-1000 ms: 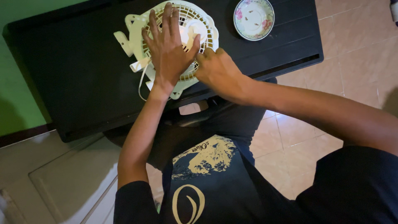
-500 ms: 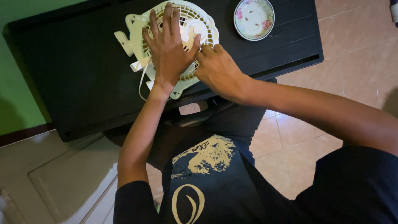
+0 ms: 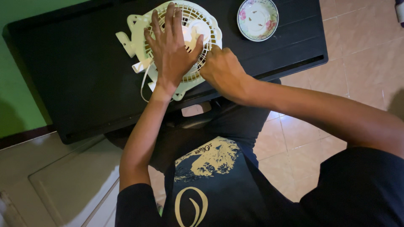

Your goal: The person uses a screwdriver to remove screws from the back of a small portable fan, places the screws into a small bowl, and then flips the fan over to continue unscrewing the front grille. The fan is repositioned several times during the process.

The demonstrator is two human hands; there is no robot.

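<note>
left hand lies flat, fingers spread, on the cream fan grille; right hand curls closed at its rim.

Right hand edged slightly toward fan grille.

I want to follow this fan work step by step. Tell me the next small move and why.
Probably keep the left hand pressed flat on the cream fan grille while the right hand works at its lower right rim. The grille lies flat on the black table, and the right fingers curl against its edge, hiding what they grip.
</note>
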